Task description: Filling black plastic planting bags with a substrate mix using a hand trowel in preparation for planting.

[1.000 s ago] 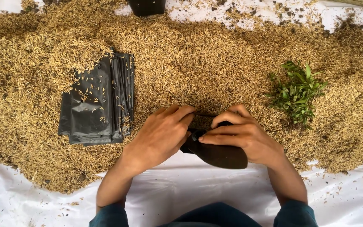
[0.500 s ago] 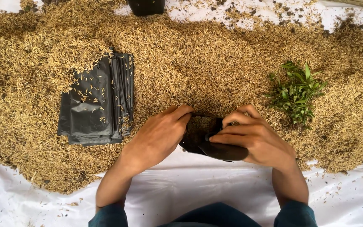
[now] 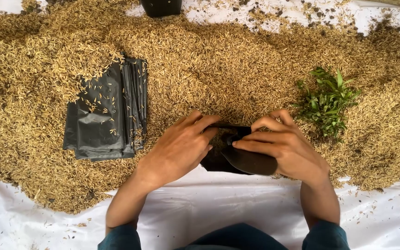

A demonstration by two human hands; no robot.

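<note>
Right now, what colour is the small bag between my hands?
Black: the small bag shows plainly in the head view, held by both hands.

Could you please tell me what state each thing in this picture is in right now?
Small black bag: held open by both hands.
Left hand: gripping the bag's rim.
Right hand: gripping the bag's rim.
Stack of black bags: flat, folded, dusted with husks.
Green seedlings: lying on the husks.

Soft, even daylight, faint shadows, sharp focus, perhaps slight edge distortion.
</note>
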